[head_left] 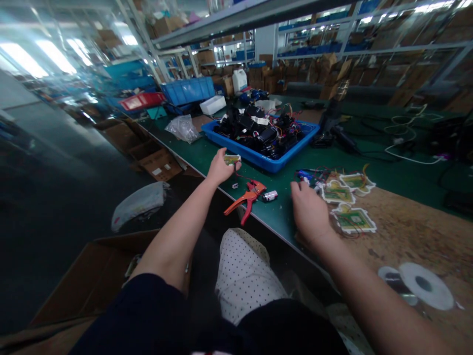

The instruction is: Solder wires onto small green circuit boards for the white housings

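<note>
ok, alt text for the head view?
A person's left hand holds a small circuit board with a red wire above a green bench, while the right hand rests by three more boards. Orange pliers and a battery lie between them, before a blue tray of black wired parts.

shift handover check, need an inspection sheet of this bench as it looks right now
surface: green mat over a worn brown bench top
job's things: small green board with a red wire; three white-edged boards; orange hand tool; small cylinder cell
clutter: blue tray heaped with black wired parts; plastic bag; tape rolls
grippers: left hand pinches the small green board; right hand palm down beside the white-edged boards, grip unclear
cables: white cable looped on the green mat
surroundings: cardboard boxes on the floor, shelving behind
</note>
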The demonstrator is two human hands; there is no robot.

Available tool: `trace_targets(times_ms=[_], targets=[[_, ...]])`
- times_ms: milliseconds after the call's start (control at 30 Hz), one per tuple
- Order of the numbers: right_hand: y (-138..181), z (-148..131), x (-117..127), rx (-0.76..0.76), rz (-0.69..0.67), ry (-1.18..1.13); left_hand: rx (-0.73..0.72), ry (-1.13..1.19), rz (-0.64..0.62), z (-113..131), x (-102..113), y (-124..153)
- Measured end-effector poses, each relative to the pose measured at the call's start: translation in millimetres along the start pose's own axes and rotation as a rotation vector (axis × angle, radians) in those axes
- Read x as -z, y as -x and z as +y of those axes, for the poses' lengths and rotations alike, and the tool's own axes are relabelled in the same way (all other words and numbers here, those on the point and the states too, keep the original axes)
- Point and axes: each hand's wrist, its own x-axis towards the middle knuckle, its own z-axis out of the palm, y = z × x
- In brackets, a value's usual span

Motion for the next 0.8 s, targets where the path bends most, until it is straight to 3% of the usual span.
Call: trace_targets(times_ms=[133, 267, 433, 533, 633, 733, 800], targets=[[2, -1, 12, 0.045, 0.071, -0.074, -0.173, 0.066, 0.127, 41, 35, -2], [22, -9, 28, 0.092, 0.120, -0.193, -0.450, 0.245, 0.225, 89, 65, -1], [72, -16, 33, 0.257, 0.062, -0.329, -0.492, 0.463, 0.173, 144, 79, 11], [103, -5, 24, 0.165, -0.030, -0.228, -0.434, 0.604, 0.103, 160, 73, 20], [116, 15, 15, -0.023, -0.035, -0.234, -0.206, 0.750, 0.012, 165, 60, 29], [104, 32, 7, -0.030, -0.040, -0.304, 0.034, 0.881, -0.114, 170, 51, 36], [86, 37, 3, -0.006, -0.044, -0.337, 0.081, 0.925, -0.159, 177, 51, 37]])
